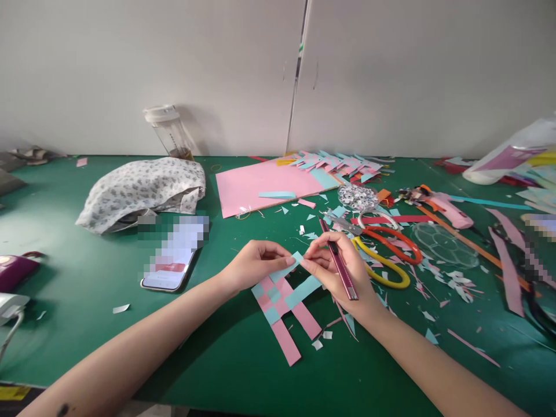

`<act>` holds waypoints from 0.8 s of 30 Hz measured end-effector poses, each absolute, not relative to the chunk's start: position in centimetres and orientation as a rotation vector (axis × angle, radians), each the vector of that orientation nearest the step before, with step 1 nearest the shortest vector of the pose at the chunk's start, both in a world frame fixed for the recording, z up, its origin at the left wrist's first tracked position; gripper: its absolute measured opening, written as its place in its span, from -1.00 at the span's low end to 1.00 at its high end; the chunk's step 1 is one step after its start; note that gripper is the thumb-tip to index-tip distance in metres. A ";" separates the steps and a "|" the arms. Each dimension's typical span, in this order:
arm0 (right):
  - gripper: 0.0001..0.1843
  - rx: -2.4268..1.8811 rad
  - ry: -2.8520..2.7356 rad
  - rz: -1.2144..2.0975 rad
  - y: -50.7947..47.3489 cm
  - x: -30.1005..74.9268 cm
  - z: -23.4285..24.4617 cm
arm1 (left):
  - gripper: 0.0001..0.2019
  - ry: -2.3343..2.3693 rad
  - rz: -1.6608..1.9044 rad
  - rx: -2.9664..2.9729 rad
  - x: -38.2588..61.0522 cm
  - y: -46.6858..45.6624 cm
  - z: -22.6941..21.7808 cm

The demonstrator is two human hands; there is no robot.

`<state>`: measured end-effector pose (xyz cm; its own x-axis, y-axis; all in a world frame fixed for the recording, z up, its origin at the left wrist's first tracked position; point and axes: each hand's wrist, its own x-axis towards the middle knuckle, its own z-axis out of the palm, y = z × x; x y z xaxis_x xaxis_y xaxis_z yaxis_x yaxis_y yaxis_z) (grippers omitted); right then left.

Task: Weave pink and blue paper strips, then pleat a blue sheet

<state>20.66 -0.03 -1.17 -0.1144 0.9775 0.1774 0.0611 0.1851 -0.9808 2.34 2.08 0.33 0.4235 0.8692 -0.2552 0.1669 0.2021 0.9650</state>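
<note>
Woven pink and light-blue paper strips (273, 294) hang between my hands, just above the green table, in a checkered patch with loose tails. My left hand (254, 263) pinches the upper light-blue strip (296, 258) between thumb and forefinger. The fingertips of my right hand (343, 266) close at the other edge of that same strip. A slim dark-red utility knife (343, 269) lies tucked in my right hand, slanting across the fingers. Another light-blue strip (302, 292) sticks out of the weave toward my right wrist.
Scissors with red and yellow handles (388, 278) lie right of my right hand among paper scraps. Behind are a pink sheet (256, 179), a bag of googly eyes (358, 197) and a pink glue gun (452, 213). A phone (174, 260), patterned cloth (143, 188) and bottle (169, 130) stand left.
</note>
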 end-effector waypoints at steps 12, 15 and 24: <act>-0.65 -1.079 -1.289 1.199 -0.5 20.5 -0.4 | -0.82 1.011 0.672 1.221 2.3 1.9 0.4; -0.64 -1.087 -1.259 1.200 -0.5 20.3 -0.1 | -0.80 1.006 0.678 1.208 2.2 2.0 0.4; -0.61 -1.079 -1.265 1.192 -0.5 20.3 -0.2 | -0.77 1.040 0.702 1.201 2.3 1.8 0.3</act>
<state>20.31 -0.53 -0.25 -0.0521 0.9934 0.1018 -0.0427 0.0996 -0.9941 2.32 1.84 0.32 0.3917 0.8811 -0.2651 0.0840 0.2527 0.9639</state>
